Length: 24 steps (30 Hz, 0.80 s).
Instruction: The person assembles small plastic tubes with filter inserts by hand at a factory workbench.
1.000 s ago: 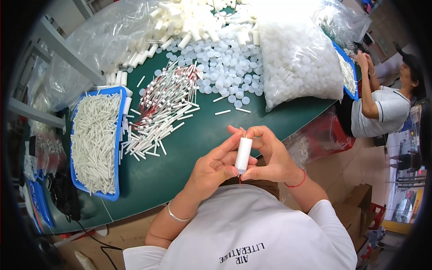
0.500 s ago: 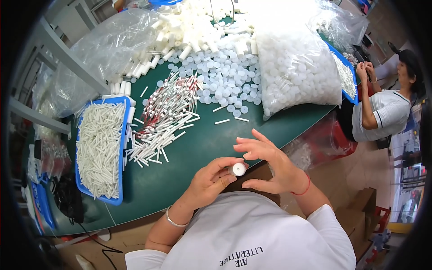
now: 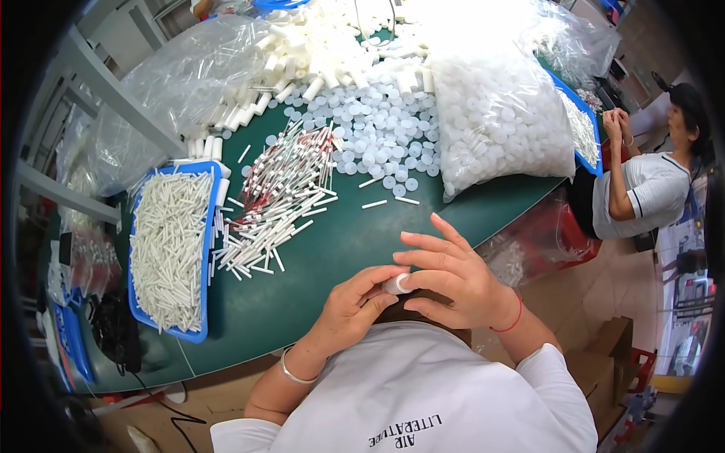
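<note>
Right hand (image 3: 470, 287)'s been brought up to the end of the white tube (image 3: 393, 285) since last frame, fingers spread; tube's pinched by the left hand (image 3: 346, 303), right of the blue tray (image 3: 202, 323). End-pressing, seemingly; steady support's probably needed.

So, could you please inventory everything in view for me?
Small cylinder: one, white, just below centre
Table: one, green, centre
Trays: two or more, blue, left and right
Thin sticks: many, white, left tray
Wired sticks: many, white-red, beside tray
Discs: many, translucent white, table's middle
Disc bag: one, clear, right of them
Thick tubes: many, white, far side
Boxes: two or more, brown, lower right
Co-worker: one, white top, right
Left hand: one, bare, gripping cylinder
Right hand: one, bare, at cylinder's end
Shirt: one, white, bottom centre
</note>
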{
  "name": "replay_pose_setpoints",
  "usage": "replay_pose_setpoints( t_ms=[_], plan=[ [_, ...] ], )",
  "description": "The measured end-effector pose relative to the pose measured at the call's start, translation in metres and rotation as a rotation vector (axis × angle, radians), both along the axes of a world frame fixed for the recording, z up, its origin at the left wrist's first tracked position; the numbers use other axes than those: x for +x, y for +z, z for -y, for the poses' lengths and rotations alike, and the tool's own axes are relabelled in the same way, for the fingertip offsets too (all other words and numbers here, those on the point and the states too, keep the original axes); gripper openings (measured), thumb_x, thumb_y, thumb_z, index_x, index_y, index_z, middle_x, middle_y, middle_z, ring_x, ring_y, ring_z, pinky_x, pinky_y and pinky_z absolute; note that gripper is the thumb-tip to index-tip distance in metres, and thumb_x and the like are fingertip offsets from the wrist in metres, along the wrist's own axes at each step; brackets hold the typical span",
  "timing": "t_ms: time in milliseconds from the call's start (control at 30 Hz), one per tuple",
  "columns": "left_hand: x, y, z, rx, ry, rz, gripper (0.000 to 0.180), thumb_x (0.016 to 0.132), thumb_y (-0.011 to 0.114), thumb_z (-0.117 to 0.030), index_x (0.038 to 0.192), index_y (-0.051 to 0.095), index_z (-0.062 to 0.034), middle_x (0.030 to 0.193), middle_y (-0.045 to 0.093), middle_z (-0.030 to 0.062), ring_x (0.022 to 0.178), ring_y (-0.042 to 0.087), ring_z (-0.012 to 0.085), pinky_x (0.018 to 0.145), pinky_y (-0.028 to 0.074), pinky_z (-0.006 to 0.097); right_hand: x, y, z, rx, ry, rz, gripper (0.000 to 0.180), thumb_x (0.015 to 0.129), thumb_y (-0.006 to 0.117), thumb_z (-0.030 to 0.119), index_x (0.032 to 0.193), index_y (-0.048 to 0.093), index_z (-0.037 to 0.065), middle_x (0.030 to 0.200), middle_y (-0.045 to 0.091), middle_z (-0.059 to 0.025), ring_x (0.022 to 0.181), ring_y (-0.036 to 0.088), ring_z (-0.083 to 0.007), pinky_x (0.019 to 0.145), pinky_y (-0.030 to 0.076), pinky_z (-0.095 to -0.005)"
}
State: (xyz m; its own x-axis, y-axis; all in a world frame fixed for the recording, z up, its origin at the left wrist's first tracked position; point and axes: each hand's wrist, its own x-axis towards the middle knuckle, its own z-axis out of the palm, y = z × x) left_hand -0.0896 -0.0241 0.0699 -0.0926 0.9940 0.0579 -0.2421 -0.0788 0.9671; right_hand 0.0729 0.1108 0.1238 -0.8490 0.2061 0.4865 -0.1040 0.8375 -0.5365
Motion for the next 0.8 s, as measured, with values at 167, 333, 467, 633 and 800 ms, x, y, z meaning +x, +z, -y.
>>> replay_pose_setpoints(
  t_ms=[167,333,467,633,800],
  plan=[
    [-0.002,0.011,-0.002,0.113,0.059,-0.450,0.030,0.085,0.059,0.005,0.115,0.060,-0.0010,0.110,0.064,0.0137,0.099,0.063,0.0273,0.082,0.052,0.033,0.000,-0.006,0.003,0.065,0.012,-0.035,0.027,0.073,0.075,0.008,0.096,0.062,0.011,0.115,0.065,-0.0109,0.118,0.056,-0.0324,0.111,0.025,-0.0534],
    [-0.001,0.023,-0.005,0.184,0.158,-0.477,0.033,0.083,0.060,0.006,0.115,0.060,-0.0004,0.112,0.064,0.0141,0.099,0.063,0.0297,0.084,0.051,0.035,-0.001,-0.002,0.003,-0.247,0.044,-0.112,0.027,0.074,0.073,0.004,0.097,0.060,0.009,0.112,0.066,-0.0139,0.116,0.058,-0.0319,0.110,0.027,-0.0523],
    [-0.001,0.024,-0.009,0.262,0.190,-0.529,0.034,0.083,0.060,0.006,0.116,0.060,-0.0010,0.114,0.064,0.0131,0.100,0.063,0.0288,0.086,0.050,0.035,-0.003,-0.012,0.005,-0.342,0.046,-0.185,0.030,0.076,0.070,0.001,0.102,0.057,0.008,0.111,0.065,-0.0186,0.112,0.061,-0.0313,0.109,0.029,-0.0518],
    [0.002,0.016,-0.007,0.238,0.207,-0.487,0.034,0.083,0.060,0.006,0.116,0.060,-0.0019,0.113,0.064,0.0131,0.100,0.063,0.0288,0.086,0.050,0.035,-0.006,-0.021,0.011,-0.368,0.037,-0.264,0.029,0.077,0.068,-0.002,0.103,0.057,0.006,0.110,0.066,-0.0189,0.109,0.063,-0.0309,0.108,0.031,-0.0522],
    [0.004,0.011,-0.005,0.145,0.174,-0.408,0.036,0.084,0.061,0.005,0.119,0.058,-0.0007,0.116,0.063,0.0138,0.101,0.063,0.0261,0.088,0.051,0.034,-0.002,-0.018,0.009,-0.299,-0.014,-0.194,0.034,0.080,0.066,-0.002,0.112,0.058,0.001,0.107,0.066,-0.0188,0.106,0.064,-0.0314,0.106,0.035,-0.0509]
  ],
)
